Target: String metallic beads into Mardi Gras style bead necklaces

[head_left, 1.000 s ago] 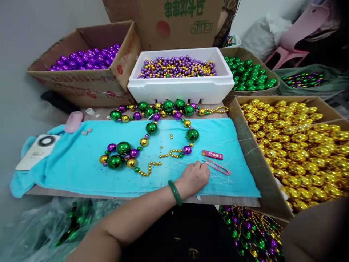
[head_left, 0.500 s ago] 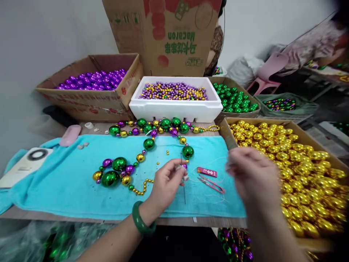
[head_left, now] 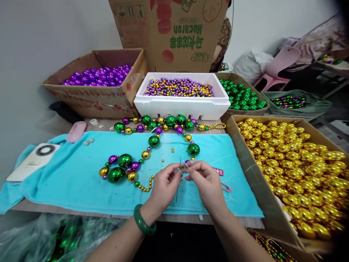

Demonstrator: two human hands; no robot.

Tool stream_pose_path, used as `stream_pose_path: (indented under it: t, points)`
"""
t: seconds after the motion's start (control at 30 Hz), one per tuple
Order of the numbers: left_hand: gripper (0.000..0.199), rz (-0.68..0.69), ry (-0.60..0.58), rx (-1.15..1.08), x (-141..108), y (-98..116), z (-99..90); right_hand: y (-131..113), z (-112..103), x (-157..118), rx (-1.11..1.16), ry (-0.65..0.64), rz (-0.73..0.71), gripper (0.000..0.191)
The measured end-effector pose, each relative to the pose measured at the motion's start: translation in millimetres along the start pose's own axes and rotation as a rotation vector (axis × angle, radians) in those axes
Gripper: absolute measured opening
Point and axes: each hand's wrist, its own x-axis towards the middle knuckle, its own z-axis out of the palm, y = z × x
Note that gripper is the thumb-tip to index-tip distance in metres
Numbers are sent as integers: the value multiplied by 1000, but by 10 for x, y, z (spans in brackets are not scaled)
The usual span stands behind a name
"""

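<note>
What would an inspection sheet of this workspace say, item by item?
Surface: turquoise cloth towel over a wood-look table; dark specks on the towel.
Job's things: left hand pinches a thin dark needle, right hand a fine white strand; shiny green, gold and purple bead string nearby.
Clutter: loose small gold beads, oblong pink case, pink-handled tool partly hidden.
Hands: bare, fingers closed, close together; green bangle on left wrist.
Cables: thin dark line, possibly a cable, behind.
Surroundings: brown cardboard boxes and white foam box holding beads; pink plastic chair.
</note>
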Motion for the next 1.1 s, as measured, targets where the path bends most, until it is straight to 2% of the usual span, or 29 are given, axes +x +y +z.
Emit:
stream_pose_path:
  t: [0.23,0.7,0.93,1.1]
  points:
    - [26,68,20,119,6,-16,-7,26,18,11,-2,-6,-2,12]
    - [25,121,19,133,-9,-25,1,21,-9,31,-36,-23,-5,12]
    - [27,282,33,291,-27,-9,10,71,-14,55,-30,-14,17,17]
    - [28,432,5,480,-28,6,17,89,-44,82,-118,-1,-40,16]
